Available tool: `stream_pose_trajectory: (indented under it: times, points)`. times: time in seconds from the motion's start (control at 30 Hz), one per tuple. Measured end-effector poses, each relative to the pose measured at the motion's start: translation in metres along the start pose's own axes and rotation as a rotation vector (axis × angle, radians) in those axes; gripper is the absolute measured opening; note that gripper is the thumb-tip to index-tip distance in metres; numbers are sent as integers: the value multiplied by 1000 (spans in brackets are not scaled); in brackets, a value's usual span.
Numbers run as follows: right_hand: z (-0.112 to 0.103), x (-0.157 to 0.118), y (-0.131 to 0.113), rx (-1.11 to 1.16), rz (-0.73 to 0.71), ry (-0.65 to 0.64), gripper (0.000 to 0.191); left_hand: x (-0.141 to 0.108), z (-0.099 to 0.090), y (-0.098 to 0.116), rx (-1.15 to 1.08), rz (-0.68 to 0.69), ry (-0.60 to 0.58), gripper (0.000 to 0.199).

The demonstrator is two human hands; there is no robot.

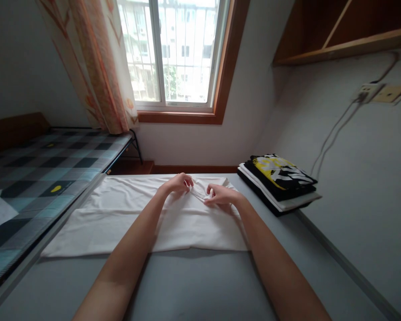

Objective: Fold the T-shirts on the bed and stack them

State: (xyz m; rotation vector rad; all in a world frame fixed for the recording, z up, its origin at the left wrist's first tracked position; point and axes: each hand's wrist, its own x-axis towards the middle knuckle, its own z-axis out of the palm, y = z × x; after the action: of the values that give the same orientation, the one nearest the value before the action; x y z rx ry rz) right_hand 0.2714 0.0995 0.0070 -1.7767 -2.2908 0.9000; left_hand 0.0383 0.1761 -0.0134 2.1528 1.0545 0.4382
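A white garment [120, 227] lies spread across the grey table [200, 285], wrinkled toward its far edge, with a long crease running across it. Near its far right part, my left hand [179, 183] pinches a bit of the fabric between curled fingers. Just to the right and slightly nearer, my right hand [220, 195] grips another part of the same fabric. A small raised fold stretches between the two hands.
A stack of folded clothes [280, 183] sits at the table's back right, by the wall. On the left is a bed with a checkered sheet [70, 156]. Beyond are a curtain [103, 67] and a window [183, 53]; a wooden shelf [347, 44] hangs upper right.
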Motion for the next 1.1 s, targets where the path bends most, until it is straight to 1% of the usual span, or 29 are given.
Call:
stream_pose_trajectory:
  times: [0.07, 0.17, 0.2, 0.3, 0.37, 0.43, 0.57, 0.67, 0.77, 0.83, 0.9, 1.0, 1.1]
  points:
    - [1, -3, -7, -79, 28, -18, 41, -1, -1, 2, 42, -8, 56, 18]
    - [2, -7, -15, -156, 68, 13, 36, -3, -1, 4, 49, 11, 77, 18]
    - [2, -8, -17, -171, 80, 21, 35, -3, 0, 5, 42, 19, 71, 23]
    - [2, -10, -24, -215, 85, 82, 30, -5, 4, 8, 44, 37, 65, 48]
    - [1, -11, -28, -249, 77, 160, 25, -6, 7, 10, 58, 56, 72, 54]
    - [-1, -11, -32, -279, 87, 239, 22, -7, 10, 13, 53, 82, 89, 50]
    - [-5, -12, -38, -309, 133, 356, 23, -6, 15, 16, 42, 135, 98, 35]
    - [-6, -14, -42, -296, 131, 403, 22, -4, 20, 17, 117, 154, 114, 34]
    - [-5, -15, -45, -289, 124, 388, 23, -3, 24, 19, 233, 149, 213, 28]
    - [-2, -15, -45, -299, 118, 342, 25, -2, 22, 21, 288, 132, 283, 23]
    - [2, -16, -45, -319, 114, 283, 29, -2, 19, 21, 316, 105, 313, 21]
    - [8, -17, -42, -351, 116, 202, 34, -3, 14, 17, 316, 54, 288, 21]
    - [10, -18, -40, -361, 121, 128, 33, -5, 11, 13, 269, -16, 213, 21]
